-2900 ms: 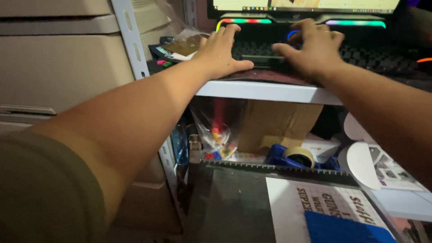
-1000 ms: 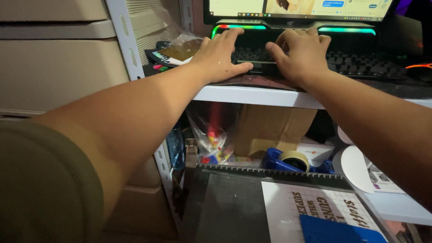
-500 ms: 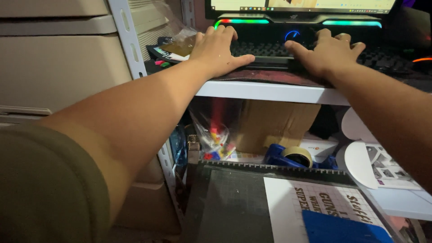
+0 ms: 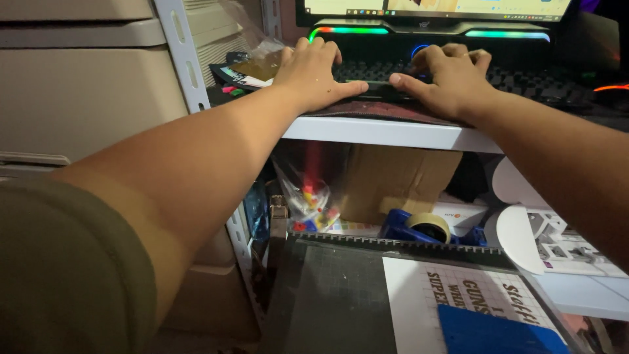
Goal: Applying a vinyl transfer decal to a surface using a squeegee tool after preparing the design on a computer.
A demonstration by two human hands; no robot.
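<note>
A black keyboard [image 4: 524, 77] with coloured backlight lies on a white shelf [image 4: 386, 133], below a lit monitor [image 4: 432, 8]. My left hand [image 4: 313, 73] rests flat on the keyboard's left part, fingers spread, thumb stretched to the right. Resting on the keys just right of it is my right hand [image 4: 447, 80], fingers bent, thumb pointing left. The two thumbs nearly meet over the front edge. Neither hand holds anything.
Under the shelf stand a cardboard box [image 4: 400, 180], a clear bag of small coloured parts [image 4: 313, 196] and a blue tape dispenser [image 4: 426, 228]. A dark cutting mat [image 4: 334, 295] with printed sheets lies lower. Beige drawers [image 4: 78, 85] and a white slotted post [image 4: 187, 65] stand on the left.
My right hand has slid back left toward the left hand, so the thumbs now nearly touch. The left hand has stayed in place.
</note>
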